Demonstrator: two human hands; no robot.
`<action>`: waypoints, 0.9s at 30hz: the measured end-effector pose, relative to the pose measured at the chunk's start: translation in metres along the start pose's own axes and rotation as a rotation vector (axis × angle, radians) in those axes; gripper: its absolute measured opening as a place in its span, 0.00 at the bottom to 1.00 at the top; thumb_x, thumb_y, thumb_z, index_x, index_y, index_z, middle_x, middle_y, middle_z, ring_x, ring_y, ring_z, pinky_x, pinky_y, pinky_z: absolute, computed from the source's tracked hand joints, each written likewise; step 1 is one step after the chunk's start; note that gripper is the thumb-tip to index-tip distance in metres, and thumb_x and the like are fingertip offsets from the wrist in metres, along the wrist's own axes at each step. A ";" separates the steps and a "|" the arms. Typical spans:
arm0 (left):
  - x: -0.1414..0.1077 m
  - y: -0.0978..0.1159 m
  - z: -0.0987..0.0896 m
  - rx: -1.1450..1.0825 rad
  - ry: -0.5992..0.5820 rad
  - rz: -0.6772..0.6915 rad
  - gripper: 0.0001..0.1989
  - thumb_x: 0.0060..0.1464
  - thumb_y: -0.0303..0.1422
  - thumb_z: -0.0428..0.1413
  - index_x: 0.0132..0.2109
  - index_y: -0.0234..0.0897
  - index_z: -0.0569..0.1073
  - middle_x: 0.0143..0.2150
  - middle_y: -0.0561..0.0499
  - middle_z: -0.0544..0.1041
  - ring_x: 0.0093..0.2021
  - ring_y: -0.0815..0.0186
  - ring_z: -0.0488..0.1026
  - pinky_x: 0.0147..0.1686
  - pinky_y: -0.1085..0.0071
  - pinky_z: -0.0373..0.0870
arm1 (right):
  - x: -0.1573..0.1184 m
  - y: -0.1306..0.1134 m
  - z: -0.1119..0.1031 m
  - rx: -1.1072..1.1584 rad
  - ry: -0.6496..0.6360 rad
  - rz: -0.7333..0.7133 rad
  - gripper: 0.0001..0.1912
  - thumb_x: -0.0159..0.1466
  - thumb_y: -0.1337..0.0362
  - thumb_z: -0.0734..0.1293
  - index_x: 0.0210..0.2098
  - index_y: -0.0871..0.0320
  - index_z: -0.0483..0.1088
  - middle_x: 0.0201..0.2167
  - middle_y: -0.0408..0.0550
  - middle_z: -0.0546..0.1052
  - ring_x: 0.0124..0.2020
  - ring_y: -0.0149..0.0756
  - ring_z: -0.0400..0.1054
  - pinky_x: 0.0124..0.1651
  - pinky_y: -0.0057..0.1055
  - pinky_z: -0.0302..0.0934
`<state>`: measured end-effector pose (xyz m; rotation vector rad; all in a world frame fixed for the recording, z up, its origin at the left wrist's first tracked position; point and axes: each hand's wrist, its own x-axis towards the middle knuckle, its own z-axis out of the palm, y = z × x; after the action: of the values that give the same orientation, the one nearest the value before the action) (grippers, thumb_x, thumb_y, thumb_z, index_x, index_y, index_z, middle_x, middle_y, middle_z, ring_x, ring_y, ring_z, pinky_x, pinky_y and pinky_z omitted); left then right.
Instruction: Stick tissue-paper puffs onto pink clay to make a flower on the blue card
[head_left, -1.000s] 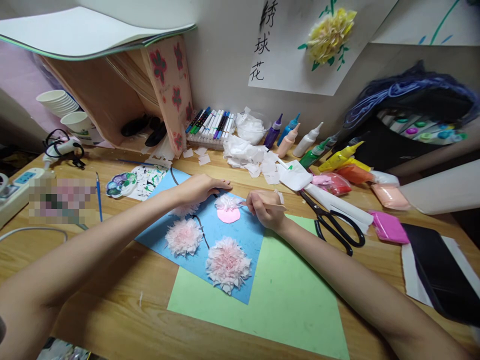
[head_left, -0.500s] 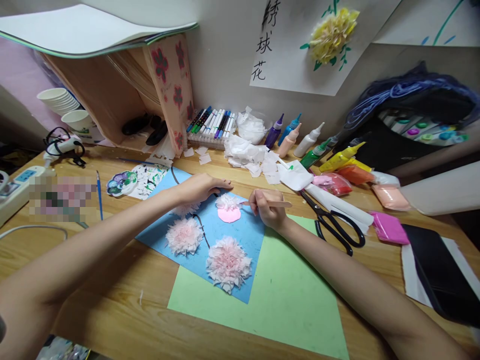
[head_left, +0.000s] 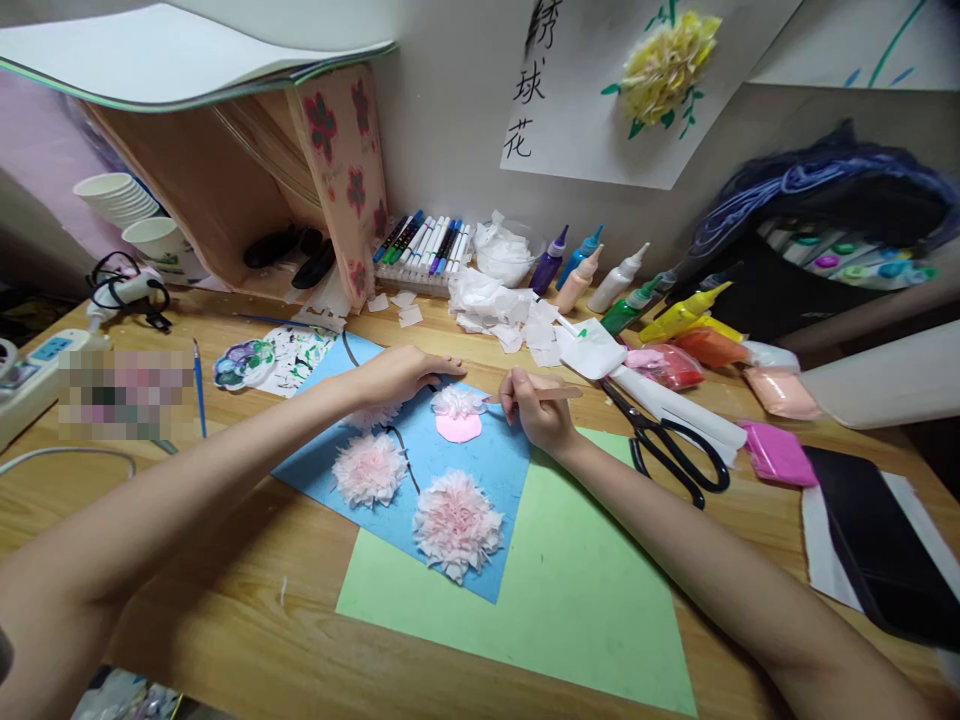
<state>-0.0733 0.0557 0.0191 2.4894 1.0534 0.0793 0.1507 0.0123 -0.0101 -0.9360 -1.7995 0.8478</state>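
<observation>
My right hand point(head_left: 536, 408) is closed around a thin wooden stick point(head_left: 561, 393), its tip just right of a pink disc point(head_left: 458, 428) on blue paper point(head_left: 435, 460). White crinkled tissue pieces point(head_left: 457, 403) cover the disc's upper part. My left hand point(head_left: 412, 375) rests on the paper's upper edge, fingers stretched out, holding nothing. Below lie two fluffy pink-and-white tissue flowers, a smaller one point(head_left: 369, 470) and a larger one point(head_left: 459, 525). Another flower point(head_left: 373, 417) is partly hidden under my left forearm. Dark painted stem lines run between them.
Green paper point(head_left: 585, 570) lies under the blue sheet. Black-handled scissors point(head_left: 667, 440) are at the right, near a phone-like black object point(head_left: 877, 540). Behind are loose tissue squares point(head_left: 495, 305), paint bottles point(head_left: 577, 280), markers point(head_left: 427, 245); a paint palette point(head_left: 247, 365) sits left.
My right hand has shifted slightly up and right, drawing the stick's tip a little away from the tissue. My left hand stays in place.
</observation>
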 end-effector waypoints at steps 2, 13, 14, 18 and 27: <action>0.000 0.001 0.000 -0.001 -0.002 -0.001 0.21 0.57 0.24 0.49 0.56 0.43 0.69 0.57 0.52 0.70 0.56 0.63 0.69 0.52 0.69 0.65 | 0.000 0.001 0.000 0.017 0.009 0.014 0.29 0.69 0.54 0.50 0.14 0.56 0.59 0.11 0.41 0.63 0.17 0.29 0.60 0.28 0.28 0.59; 0.000 0.001 -0.001 -0.011 0.001 -0.005 0.21 0.56 0.24 0.50 0.56 0.43 0.69 0.56 0.51 0.72 0.54 0.62 0.71 0.51 0.67 0.65 | 0.003 0.000 0.003 -0.009 -0.100 0.073 0.28 0.69 0.53 0.51 0.16 0.55 0.59 0.13 0.41 0.64 0.19 0.29 0.61 0.30 0.28 0.58; 0.000 0.001 -0.001 -0.011 0.003 -0.004 0.21 0.56 0.24 0.50 0.56 0.43 0.69 0.56 0.51 0.72 0.54 0.62 0.71 0.51 0.67 0.65 | 0.003 0.000 0.003 -0.002 -0.105 0.086 0.28 0.69 0.52 0.50 0.16 0.56 0.59 0.12 0.41 0.64 0.19 0.29 0.61 0.30 0.28 0.58; 0.000 0.000 0.000 -0.020 0.014 0.000 0.21 0.56 0.24 0.50 0.56 0.44 0.69 0.56 0.52 0.72 0.54 0.63 0.70 0.51 0.68 0.65 | 0.003 -0.001 0.003 0.025 -0.134 0.108 0.27 0.69 0.51 0.50 0.18 0.56 0.59 0.13 0.40 0.63 0.18 0.28 0.60 0.29 0.27 0.58; 0.000 -0.002 0.002 -0.023 0.025 0.006 0.21 0.56 0.24 0.50 0.55 0.44 0.69 0.56 0.52 0.72 0.54 0.63 0.70 0.52 0.68 0.66 | 0.001 0.001 0.004 0.002 -0.158 -0.002 0.27 0.70 0.54 0.49 0.16 0.56 0.57 0.15 0.42 0.64 0.20 0.29 0.61 0.31 0.28 0.57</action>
<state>-0.0740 0.0560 0.0166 2.4777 1.0492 0.1238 0.1469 0.0134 -0.0120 -0.8863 -1.9328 0.9447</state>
